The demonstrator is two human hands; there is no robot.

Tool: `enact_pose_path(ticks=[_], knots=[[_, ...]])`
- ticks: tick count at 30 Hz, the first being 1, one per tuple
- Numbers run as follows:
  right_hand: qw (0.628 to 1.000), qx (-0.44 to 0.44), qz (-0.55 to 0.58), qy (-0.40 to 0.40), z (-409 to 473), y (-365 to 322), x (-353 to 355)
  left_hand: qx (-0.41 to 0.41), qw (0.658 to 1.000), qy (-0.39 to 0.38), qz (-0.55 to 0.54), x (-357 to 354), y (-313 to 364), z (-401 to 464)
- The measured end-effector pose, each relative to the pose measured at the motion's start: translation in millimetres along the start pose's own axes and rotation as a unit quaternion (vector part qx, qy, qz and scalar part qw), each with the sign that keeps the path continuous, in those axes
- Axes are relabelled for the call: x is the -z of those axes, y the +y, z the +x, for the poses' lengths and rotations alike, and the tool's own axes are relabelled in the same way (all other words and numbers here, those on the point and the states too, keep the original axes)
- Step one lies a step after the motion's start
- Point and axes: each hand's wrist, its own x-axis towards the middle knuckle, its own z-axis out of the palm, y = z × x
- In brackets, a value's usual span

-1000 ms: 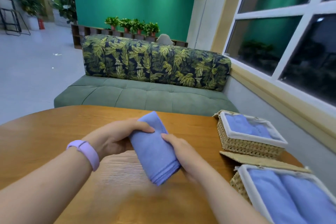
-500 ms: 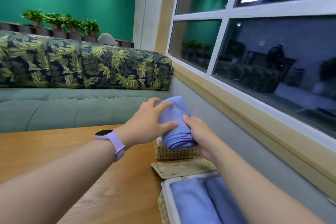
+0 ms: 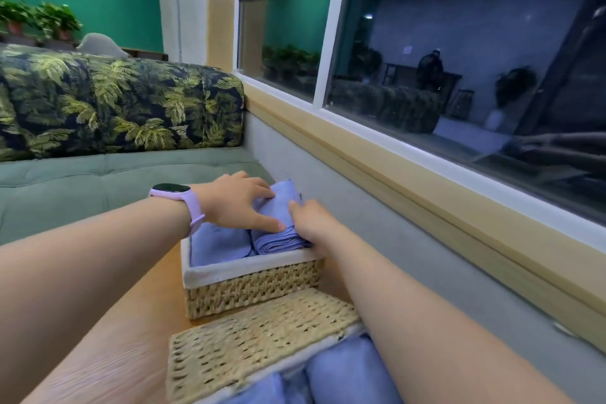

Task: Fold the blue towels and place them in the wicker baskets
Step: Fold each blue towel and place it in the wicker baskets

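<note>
Two bare forearms, no sleeves in view, reach into the frame. The left wrist carries a smartwatch [image 3: 170, 188] with a dark, rounded oblong face on a pale lilac band [image 3: 196, 211], its strap wrapping down under the wrist. The left hand [image 3: 237, 203] and right hand [image 3: 311, 223] wear no rings or gloves.

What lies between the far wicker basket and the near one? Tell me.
In the head view, a flat woven wicker lid lies on the wooden table between the far wicker basket and the near basket.
</note>
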Motion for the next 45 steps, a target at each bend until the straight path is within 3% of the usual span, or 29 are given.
enact_pose_path(ticks=[3,6,8,10,12,14,16,23,29,38,45], knots=[[0.992,0.015,-0.127,-0.019,9,-1,0,0.007,1.0,-0.02,-0.018,-16,6,5],[0.957,0.047,-0.286,-0.007,13,-4,-10,0.015,0.999,-0.035,-0.02,-29,11,5],[0.916,0.098,-0.387,0.043,11,-1,-16,0.014,0.999,-0.041,0.003,-35,17,7],[0.885,0.159,-0.415,0.137,4,7,-13,0.025,0.998,-0.052,0.017,-35,20,10],[0.89,0.152,-0.391,0.181,2,20,-4,0.039,0.996,-0.076,0.016,-31,22,12],[0.952,0.048,-0.281,0.11,4,26,2,0.051,0.994,-0.091,0.013,-31,22,13],[0.986,-0.038,-0.164,0.008,9,30,5,0.065,0.993,-0.098,0.0,-35,20,12],[0.961,-0.06,-0.26,-0.074,18,23,2,0.061,0.994,-0.085,-0.021,-51,10,6],[0.968,-0.025,-0.233,-0.095,12,6,-33,0.065,0.995,-0.067,-0.019,-54,-27,-25],[0.976,0.049,-0.142,-0.158,-55,-79,-183,0.169,0.985,0.02,-0.039,-69,-127,-203],[0.965,0.078,-0.144,-0.204,-156,-111,-254,0.217,0.973,0.042,-0.069,-76,-133,-345]])
